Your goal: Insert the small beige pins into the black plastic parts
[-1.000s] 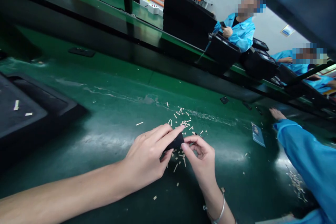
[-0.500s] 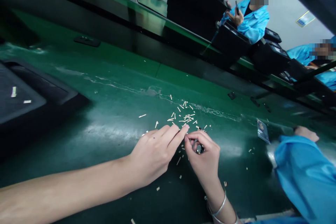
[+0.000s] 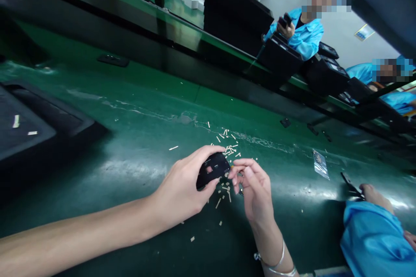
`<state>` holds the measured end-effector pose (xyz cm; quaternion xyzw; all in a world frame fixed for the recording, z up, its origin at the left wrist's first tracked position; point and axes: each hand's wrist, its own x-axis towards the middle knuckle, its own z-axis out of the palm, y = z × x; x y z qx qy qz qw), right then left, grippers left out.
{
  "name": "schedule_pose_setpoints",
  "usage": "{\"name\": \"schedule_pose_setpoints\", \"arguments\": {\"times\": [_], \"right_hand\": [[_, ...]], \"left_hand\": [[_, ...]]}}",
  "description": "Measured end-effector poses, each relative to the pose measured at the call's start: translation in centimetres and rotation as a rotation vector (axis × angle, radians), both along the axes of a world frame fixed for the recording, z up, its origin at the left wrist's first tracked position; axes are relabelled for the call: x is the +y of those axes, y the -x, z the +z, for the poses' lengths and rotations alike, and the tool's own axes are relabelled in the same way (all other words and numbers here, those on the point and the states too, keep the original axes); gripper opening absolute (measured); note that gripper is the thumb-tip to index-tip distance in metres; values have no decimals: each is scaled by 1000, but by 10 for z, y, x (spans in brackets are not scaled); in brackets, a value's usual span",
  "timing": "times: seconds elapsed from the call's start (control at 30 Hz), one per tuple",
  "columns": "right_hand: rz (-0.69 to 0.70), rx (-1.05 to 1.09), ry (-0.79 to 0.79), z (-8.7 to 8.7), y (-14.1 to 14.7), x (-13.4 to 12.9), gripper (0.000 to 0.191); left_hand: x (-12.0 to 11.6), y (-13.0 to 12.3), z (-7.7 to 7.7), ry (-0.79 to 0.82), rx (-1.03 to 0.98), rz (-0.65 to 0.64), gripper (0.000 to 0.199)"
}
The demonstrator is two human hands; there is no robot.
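My left hand (image 3: 185, 181) grips a small black plastic housing (image 3: 212, 169) by its edges, thumb below and fingers above. The housing has a squarish opening through which a fingertip shows. My right hand (image 3: 253, 186) is at the housing's right end, its fingers curled and the thumb pressed against them. A tiny yellowish bit shows by its fingertips, too small to name. A dark item sits partly hidden under the right hand's fingers. Around both hands, pale paper-like strips (image 3: 230, 150) are strewn over the green tabletop (image 3: 146, 138).
A black tray (image 3: 29, 121) with two pale scraps stands at the left. To the right lie a clear plastic bag (image 3: 321, 164) and a co-worker's blue sleeve (image 3: 373, 233), that hand on a dark part. Beyond a dark rail (image 3: 182, 47), other people stand among black bins (image 3: 237, 13).
My left hand has turned, bringing the black housing into sight. My right fingers have shifted slightly. The co-worker's hand at the right now touches a dark part.
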<state>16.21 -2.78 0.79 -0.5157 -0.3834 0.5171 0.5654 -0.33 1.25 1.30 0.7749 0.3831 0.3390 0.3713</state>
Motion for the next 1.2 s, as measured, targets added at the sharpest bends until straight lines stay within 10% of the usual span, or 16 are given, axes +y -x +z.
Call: {"name": "schedule_pose_setpoints", "arguments": {"times": [0.2, 0.57, 1.2], "right_hand": [[159, 134, 106, -5, -3, 1, 19], [290, 278, 188, -10, -7, 5, 33], [238, 316, 185, -16, 3, 2, 30]], "left_hand": [[-3, 0, 3, 69, -104, -117, 42], [-6, 5, -7, -291, -7, -254, 46], [-11, -1, 1, 188, -215, -276, 48]]}}
